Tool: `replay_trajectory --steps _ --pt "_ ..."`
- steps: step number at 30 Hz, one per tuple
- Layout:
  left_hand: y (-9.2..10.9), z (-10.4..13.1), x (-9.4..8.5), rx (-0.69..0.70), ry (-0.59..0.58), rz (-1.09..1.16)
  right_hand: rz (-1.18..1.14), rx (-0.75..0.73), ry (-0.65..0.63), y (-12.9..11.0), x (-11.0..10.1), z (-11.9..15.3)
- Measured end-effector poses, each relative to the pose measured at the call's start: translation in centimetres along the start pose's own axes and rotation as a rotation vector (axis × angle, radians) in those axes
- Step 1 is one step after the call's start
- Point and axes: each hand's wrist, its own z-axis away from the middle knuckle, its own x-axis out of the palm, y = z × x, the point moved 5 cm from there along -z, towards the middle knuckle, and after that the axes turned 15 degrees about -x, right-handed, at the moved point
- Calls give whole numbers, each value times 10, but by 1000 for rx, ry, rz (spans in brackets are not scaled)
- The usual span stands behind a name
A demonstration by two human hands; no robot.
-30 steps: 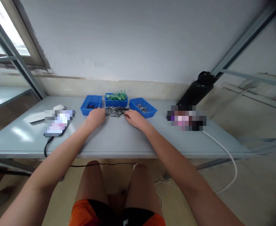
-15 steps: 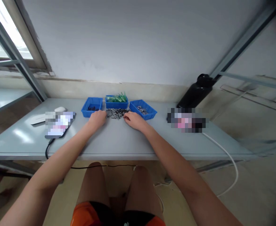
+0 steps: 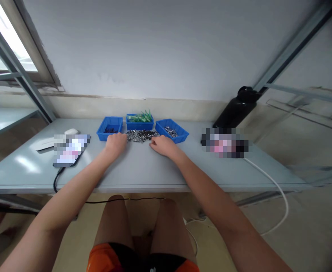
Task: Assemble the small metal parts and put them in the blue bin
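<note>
A loose pile of small metal pieces (image 3: pixel 139 136), which look like screws, lies on the grey table between my hands. My left hand (image 3: pixel 116 145) rests at the pile's left edge with its fingers curled; its fingertips are hidden. At the pile's right front is my right hand (image 3: pixel 163 145), fingers bent inward, and whatever it may hold is too small to see. Behind my left hand stands a blue bin (image 3: pixel 100 133) with dark small parts. Another blue bin (image 3: pixel 140 125) holds green pointed pieces, and a third bin (image 3: pixel 180 139) contains silvery metal pieces.
A phone (image 3: pixel 74 149) with a black cable and a white case (image 3: pixel 71 132) lie on the left. To the right, a black bottle (image 3: pixel 235 109) stands behind a blurred-out device (image 3: pixel 224 143) with a white cable (image 3: pixel 268 179). The wall closes off the table's back.
My right hand has drawn slightly away from the pile, so more of the pile's right side shows. My left hand is almost where it was.
</note>
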Motion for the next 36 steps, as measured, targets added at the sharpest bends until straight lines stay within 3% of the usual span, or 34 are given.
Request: replay_trajectory --steps 4,9,14,21,26,36 --pt "0 0 -2 -44 24 -91 -39 6 3 2 1 1" --pt "4 -4 3 0 24 -30 -111 -59 27 3 4 -2" --pt "7 -4 -4 34 82 65 -119 -95 56 3 4 -4" --pt "24 2 -8 283 16 277 -207 -121 86 -2 0 -3" --pt "33 8 -8 486 27 357 -411 -191 232 -8 -8 -3" --pt "31 10 -15 518 95 397 -503 -275 275 -14 -18 4"
